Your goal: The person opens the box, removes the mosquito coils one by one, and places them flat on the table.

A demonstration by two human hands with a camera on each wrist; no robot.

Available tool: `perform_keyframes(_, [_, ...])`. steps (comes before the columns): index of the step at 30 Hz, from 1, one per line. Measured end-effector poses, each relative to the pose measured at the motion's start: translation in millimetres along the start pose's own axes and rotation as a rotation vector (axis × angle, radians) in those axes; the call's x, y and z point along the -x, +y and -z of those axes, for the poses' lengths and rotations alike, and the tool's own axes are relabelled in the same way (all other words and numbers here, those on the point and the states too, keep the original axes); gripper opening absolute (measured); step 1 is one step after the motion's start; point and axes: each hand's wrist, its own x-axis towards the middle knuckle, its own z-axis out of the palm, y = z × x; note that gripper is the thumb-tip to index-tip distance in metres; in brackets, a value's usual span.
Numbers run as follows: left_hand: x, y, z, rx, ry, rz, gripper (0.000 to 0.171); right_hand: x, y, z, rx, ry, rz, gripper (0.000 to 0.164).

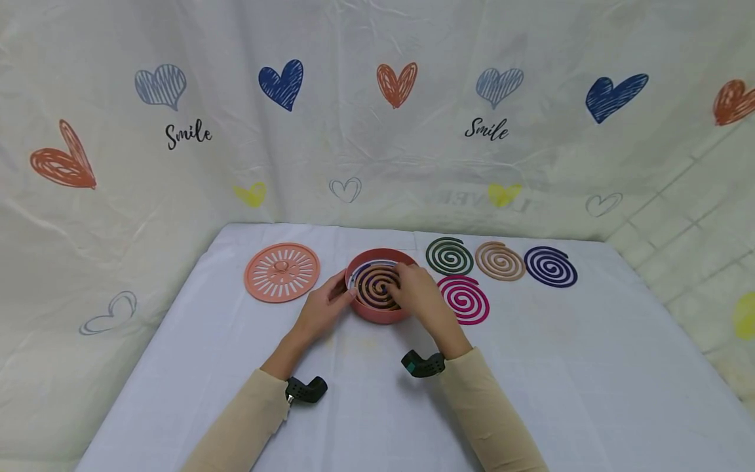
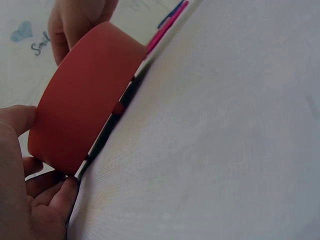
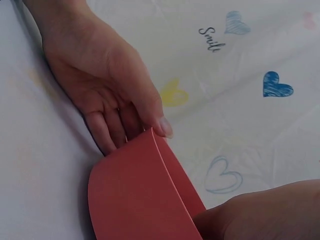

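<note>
A round terracotta-red mosquito coil holder (image 1: 380, 316) sits on the white-covered table, its lid off. My left hand (image 1: 324, 307) grips its left side, thumb at the rim and fingers low against the wall, as the left wrist view also shows. Inside lies a tan mosquito coil (image 1: 377, 275) with dark blue coil showing between its turns. Reaching over the right rim, my right hand (image 1: 417, 292) pinches the tan coil near its middle and right side. Those fingertips are hidden behind the holder's wall (image 3: 135, 190) in the right wrist view.
A slotted, knobbed lid (image 1: 282, 272) lies left of the holder. To the right lie a green coil (image 1: 449, 256), another tan coil (image 1: 500, 261), a dark blue coil (image 1: 551, 267) and a pink coil (image 1: 463, 300), close beside the right hand. A printed curtain (image 1: 377, 144) hangs behind the table.
</note>
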Motion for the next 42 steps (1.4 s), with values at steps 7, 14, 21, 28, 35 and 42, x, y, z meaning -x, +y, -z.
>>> perform_keyframes(7, [0.3,-0.2,0.1,-0.01,-0.005,0.0,0.069,2.3,-3.5,-0.9,0.034,-0.005,0.004,0.046])
perform_keyframes(14, [0.8,1.2,0.5,-0.017,-0.006,0.002,0.07,2.1,-2.8,-4.3,0.034,0.007,0.03,0.044])
perform_keyframes(21, [-0.3,0.5,0.8,-0.006,-0.009,-0.006,0.066,2.7,-2.0,-6.2,0.004,0.006,0.038,0.043])
perform_keyframes(28, [-0.5,0.4,1.1,0.001,-0.009,-0.007,0.067,1.5,-1.2,-7.4,-0.013,-0.001,0.042,0.044])
perform_keyframes(35, [-0.2,1.4,0.9,-0.003,-0.01,-0.005,0.066,1.7,-1.4,-7.5,-0.003,-0.003,0.038,0.044])
perform_keyframes(42, [-0.1,1.5,0.9,-0.007,-0.006,-0.002,0.066,2.1,-0.7,-7.9,-0.022,0.001,0.04,0.045])
